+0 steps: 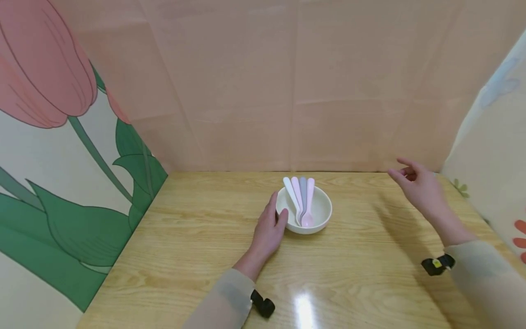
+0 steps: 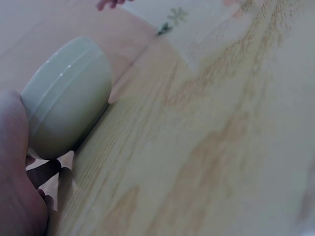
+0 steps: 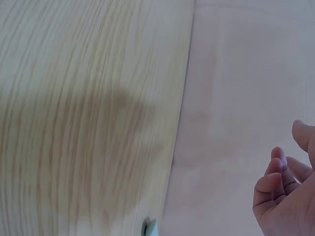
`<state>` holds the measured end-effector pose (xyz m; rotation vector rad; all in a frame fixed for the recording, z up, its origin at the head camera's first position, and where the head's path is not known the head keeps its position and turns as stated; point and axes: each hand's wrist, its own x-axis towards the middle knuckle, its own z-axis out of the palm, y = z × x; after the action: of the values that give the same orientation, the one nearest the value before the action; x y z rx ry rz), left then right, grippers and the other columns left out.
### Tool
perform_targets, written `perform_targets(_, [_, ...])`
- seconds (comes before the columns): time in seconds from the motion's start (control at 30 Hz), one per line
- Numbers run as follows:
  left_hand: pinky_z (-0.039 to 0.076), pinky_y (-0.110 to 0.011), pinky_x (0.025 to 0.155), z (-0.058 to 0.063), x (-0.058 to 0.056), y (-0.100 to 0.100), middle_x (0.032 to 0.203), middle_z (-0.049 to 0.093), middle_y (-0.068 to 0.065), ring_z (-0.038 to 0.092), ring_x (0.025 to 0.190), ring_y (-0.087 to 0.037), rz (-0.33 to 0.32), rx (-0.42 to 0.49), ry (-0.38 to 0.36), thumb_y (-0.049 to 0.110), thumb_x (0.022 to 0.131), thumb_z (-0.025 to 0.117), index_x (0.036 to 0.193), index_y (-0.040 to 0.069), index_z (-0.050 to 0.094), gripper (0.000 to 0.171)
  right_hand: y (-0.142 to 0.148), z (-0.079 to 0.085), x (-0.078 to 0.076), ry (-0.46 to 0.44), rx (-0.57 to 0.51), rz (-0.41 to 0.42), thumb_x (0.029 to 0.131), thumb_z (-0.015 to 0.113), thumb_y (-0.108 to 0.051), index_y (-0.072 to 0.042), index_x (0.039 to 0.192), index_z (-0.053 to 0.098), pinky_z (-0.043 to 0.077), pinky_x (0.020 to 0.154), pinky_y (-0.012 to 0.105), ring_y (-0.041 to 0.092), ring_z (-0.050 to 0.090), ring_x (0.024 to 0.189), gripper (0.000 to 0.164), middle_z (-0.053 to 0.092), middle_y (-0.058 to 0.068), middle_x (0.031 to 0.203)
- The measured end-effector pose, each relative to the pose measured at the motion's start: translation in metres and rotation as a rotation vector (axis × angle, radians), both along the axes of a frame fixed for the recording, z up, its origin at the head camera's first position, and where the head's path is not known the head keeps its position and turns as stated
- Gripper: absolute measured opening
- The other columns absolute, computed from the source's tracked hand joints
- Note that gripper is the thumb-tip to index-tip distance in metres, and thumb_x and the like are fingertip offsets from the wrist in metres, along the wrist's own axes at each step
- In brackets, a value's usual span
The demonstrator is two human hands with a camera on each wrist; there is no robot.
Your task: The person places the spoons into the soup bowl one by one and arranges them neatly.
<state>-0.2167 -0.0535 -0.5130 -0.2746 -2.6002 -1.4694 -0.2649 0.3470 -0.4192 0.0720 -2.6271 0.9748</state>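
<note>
A white bowl (image 1: 324, 214) stands on the wooden table, with several small spoons (image 1: 303, 196) in it: white, pink and grey. Their handles lean on the far rim, and their heads lie at the near side. My left hand (image 1: 268, 230) holds the bowl's left side, thumb near the rim. In the left wrist view, the bowl (image 2: 74, 93) shows its outer wall, with the fingers of the left hand (image 2: 19, 182) low against it. Off to the right, my right hand (image 1: 423, 189) is raised above the table, fingers loosely bent, holding nothing; the right wrist view shows the same hand (image 3: 288, 191).
The wooden table (image 1: 185, 237) ends at a pinkish-beige cloth backdrop (image 1: 246, 91). A tulip-printed panel (image 1: 61, 183) borders the left, and a pale printed panel (image 1: 493, 160) the right. Black wrist cameras are on both sleeves.
</note>
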Motion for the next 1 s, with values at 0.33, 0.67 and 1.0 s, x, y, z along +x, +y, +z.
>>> perform_targets(0.33, [0.027,-0.038,0.118,-0.001,-0.001,0.0,0.163,0.027,0.009,0.028,0.147,-0.012,-0.001,-0.006,0.026,0.05,0.107,0.038,0.162,0.039,0.01,0.063,0.022,0.004,-0.006,-0.032,-0.042,-0.003,0.1,0.056,-0.05,-0.008,0.155,0.039,0.047,0.055,0.023,-0.001,0.051,0.079,0.072,0.058,0.015,0.117])
perform_targets(0.67, [0.028,-0.038,0.118,-0.002,-0.002,0.001,0.163,0.028,0.008,0.029,0.146,-0.013,0.004,-0.02,0.036,0.057,0.105,0.035,0.162,0.038,0.011,0.065,0.044,0.004,-0.014,-0.076,-0.014,-0.065,0.099,0.053,-0.056,-0.008,0.156,0.038,0.042,0.06,0.017,-0.002,0.047,0.086,0.076,0.058,0.017,0.12])
perform_targets(1.0, [0.027,-0.037,0.118,-0.002,-0.002,0.002,0.163,0.028,0.008,0.028,0.147,-0.013,0.003,-0.021,0.039,0.054,0.106,0.037,0.162,0.038,0.011,0.064,0.069,0.004,-0.02,-0.093,-0.019,-0.107,0.097,0.056,-0.058,-0.004,0.154,0.04,0.045,0.057,0.02,-0.008,0.048,0.076,0.079,0.059,0.002,0.108])
